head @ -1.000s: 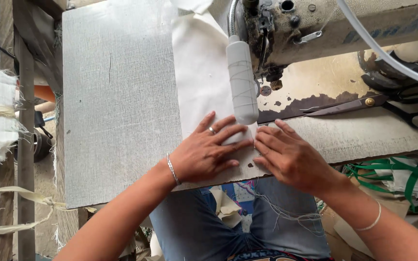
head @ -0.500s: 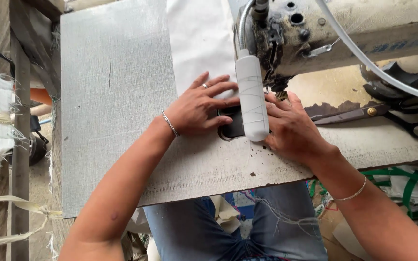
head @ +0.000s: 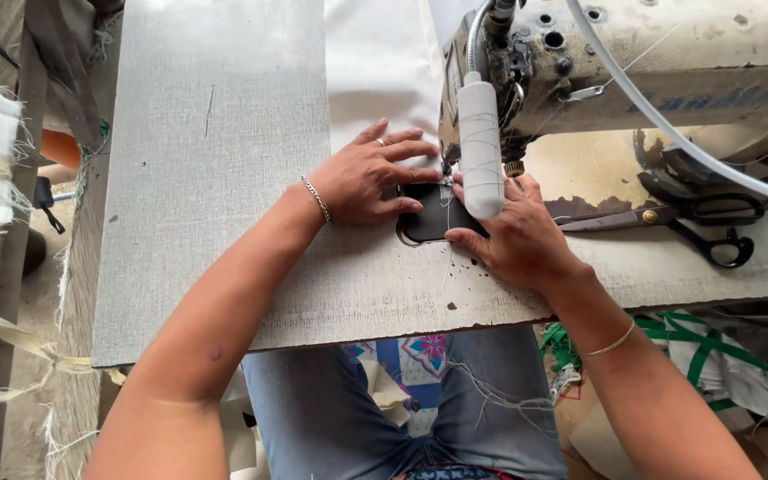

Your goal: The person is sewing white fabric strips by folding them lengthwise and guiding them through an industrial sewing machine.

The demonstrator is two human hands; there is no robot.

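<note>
Hands flat and open on the surface (head: 224, 178), left hand (head: 368, 175) at 9 o'clock and right hand (head: 513, 233) at 4 o'clock of the black plate (head: 430, 213) under the needle. No fabric there yet; white cloth (head: 375, 62) sits at 12, so sewing looks unstarted.

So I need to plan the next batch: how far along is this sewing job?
Done: white fabric lies behind the needle on the sewing machine table. In hand: left hand and right hand rest beside the dark plate under the needle. Left: any stitching; no seam shows, and the scissors lie unused.
</note>
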